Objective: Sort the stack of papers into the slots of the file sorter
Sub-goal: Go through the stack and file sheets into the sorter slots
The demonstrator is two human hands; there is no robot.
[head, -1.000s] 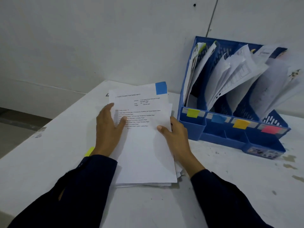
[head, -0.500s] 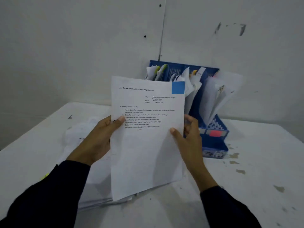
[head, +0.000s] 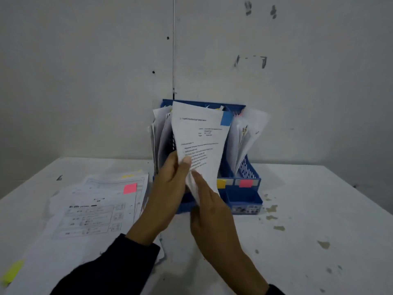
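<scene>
1. The left hand [head: 170, 188] pinches the sheet [head: 200, 143] between thumb and fingers near its lower part. The right hand [head: 210, 211] grips its bottom edge, fingers curled on the paper, likely to steer it in.
2. The sheet stands upright, bowed, right before the sorter [head: 244, 196]. Its blue tag [head: 226, 118] probably names the slot it is meant for.
3. The sorter's slots already hold leaning papers. Yellow and pink labels show on its front; the others are hidden.
4. The stack [head: 89, 209] lies on the table [head: 319, 209], left of the sorter, with a pink-tagged sheet on top.
</scene>
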